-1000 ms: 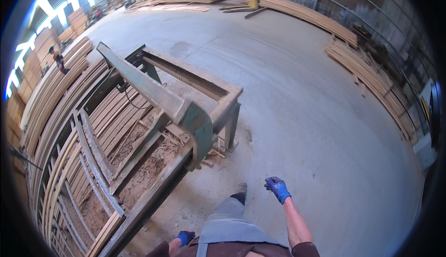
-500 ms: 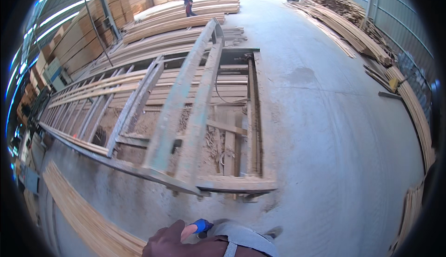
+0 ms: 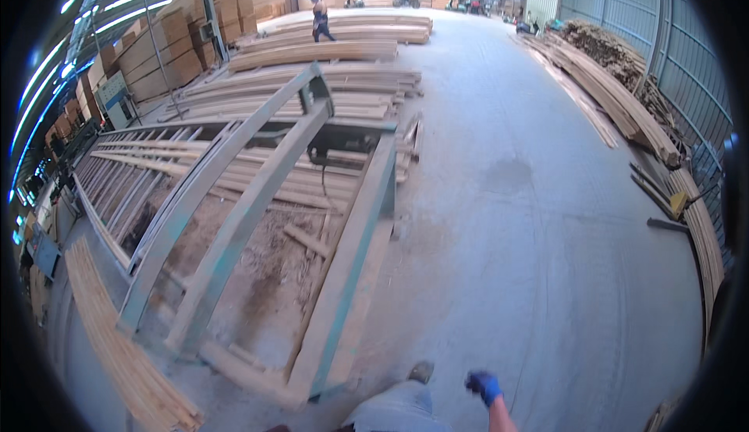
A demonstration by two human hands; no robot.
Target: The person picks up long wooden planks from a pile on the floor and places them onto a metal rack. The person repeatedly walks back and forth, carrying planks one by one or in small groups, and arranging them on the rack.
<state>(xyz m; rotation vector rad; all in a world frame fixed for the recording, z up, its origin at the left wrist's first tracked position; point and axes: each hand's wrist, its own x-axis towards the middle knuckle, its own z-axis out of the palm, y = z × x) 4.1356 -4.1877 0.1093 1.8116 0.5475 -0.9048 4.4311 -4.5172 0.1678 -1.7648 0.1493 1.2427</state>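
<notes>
My right hand wears a blue glove with darker fingertips and hangs over the grey floor at the lower edge. It touches nothing that I can see; its small, blurred fingers do not show whether they are apart or closed. My left hand is out of the picture. Nearest to me on the left stands a long metal frame with worn green paint and dust on its beams. Slanted bars rise from it, and wood strips lie across its rails. A shoe of mine shows beside the frame's near corner.
Long timber strips lie at the lower left. Timber stacks lie beyond the frame, where a person walks. More boards and a scrap-wood heap line the right wall. Tall board stacks stand far left.
The view has swung up and I have come alongside the frame's near end, which now sits further left and lower. My gloved left hand has left the picture; my right hand has come in.
</notes>
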